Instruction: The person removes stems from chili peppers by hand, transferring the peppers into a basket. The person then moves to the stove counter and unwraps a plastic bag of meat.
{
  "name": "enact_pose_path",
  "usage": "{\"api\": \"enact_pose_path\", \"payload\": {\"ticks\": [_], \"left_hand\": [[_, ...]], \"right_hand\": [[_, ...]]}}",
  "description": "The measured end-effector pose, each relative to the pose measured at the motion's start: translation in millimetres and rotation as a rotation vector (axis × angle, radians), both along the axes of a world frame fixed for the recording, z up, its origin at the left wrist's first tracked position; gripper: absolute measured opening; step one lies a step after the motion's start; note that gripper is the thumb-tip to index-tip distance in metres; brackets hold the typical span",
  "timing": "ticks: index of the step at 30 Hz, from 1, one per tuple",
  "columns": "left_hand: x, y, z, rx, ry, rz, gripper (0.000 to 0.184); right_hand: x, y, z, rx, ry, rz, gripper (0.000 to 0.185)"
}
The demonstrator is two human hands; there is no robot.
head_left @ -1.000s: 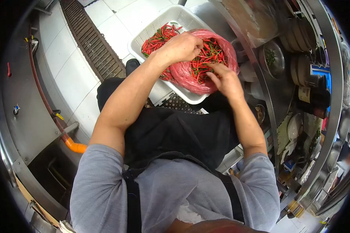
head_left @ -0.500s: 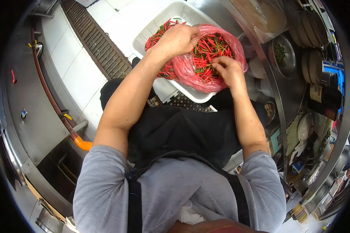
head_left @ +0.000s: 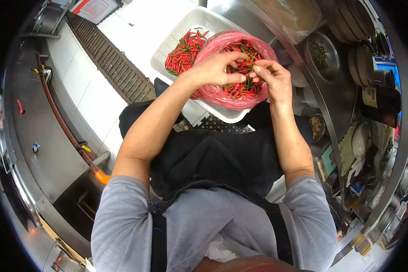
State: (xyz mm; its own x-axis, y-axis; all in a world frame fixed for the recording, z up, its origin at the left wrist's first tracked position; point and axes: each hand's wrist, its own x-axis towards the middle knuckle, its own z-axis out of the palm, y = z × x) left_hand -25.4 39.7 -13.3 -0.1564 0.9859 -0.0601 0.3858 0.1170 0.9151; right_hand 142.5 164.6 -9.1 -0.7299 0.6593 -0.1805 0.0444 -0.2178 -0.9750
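Note:
A pink plastic bag point(head_left: 213, 97) full of red chili peppers point(head_left: 240, 93) with green stems sits in a white perforated basket point(head_left: 167, 45). More loose red chilies point(head_left: 186, 54) lie in the basket left of the bag. Over the bag's mouth, my left hand point(head_left: 217, 70) has its thumb and fingers apart, with chilies visible between them. My right hand point(head_left: 276, 79) is at the bag's right side, thumb and fingertips pinched together on what looks like a chili pepper, close to the left fingertips. The pinched piece is mostly hidden.
A floor drain grate point(head_left: 109, 61) runs across white tiles on the left, beside a steel counter point(head_left: 50, 149) with an orange pipe end point(head_left: 102, 177). At right, steel shelving point(head_left: 319, 97) holds a metal bowl of greens point(head_left: 319, 54), and a small bowl point(head_left: 317, 126) stands lower.
My left hand has moved from the bag's upper left rim to over its mouth, fingers spreading. My right hand has risen from the chilies toward the left fingertips. The view has shifted slightly.

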Motion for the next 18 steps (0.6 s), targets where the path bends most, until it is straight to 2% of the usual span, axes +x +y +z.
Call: {"api": "enact_pose_path", "payload": {"ticks": [1, 2, 3, 5, 6, 11, 14, 18], "left_hand": [[2, 1, 6, -0.076, -0.023, -0.024, 0.054], [4, 3, -10, -0.004, -0.155, -0.08, 0.053], [7, 4, -15, -0.006, -0.153, -0.081, 0.053], [9, 6, -24, 0.014, -0.288, 0.043, 0.041], [9, 5, -20, -0.036, -0.468, 0.079, 0.031], [-4, 5, -12, -0.052, -0.471, 0.069, 0.023], [-4, 5, -12, -0.058, -0.44, 0.061, 0.023], [0, 2, -2, -0.09, -0.479, 0.058, 0.029]], "right_hand": [[0, -2, 2, -0.019, 0.011, 0.0, 0.014], [-1, -3, 2, -0.021, 0.014, -0.002, 0.014], [-1, -4, 2, -0.018, 0.028, -0.012, 0.014], [-1, -3, 1, -0.018, 0.043, -0.022, 0.015], [0, -2, 0, 0.018, 0.011, -0.008, 0.015], [3, -1, -6, 0.07, -0.137, 0.1, 0.019], [2, -8, 1, 0.302, -0.319, 0.238, 0.022], [0, -10, -3, 0.34, -0.292, 0.243, 0.021]]}}
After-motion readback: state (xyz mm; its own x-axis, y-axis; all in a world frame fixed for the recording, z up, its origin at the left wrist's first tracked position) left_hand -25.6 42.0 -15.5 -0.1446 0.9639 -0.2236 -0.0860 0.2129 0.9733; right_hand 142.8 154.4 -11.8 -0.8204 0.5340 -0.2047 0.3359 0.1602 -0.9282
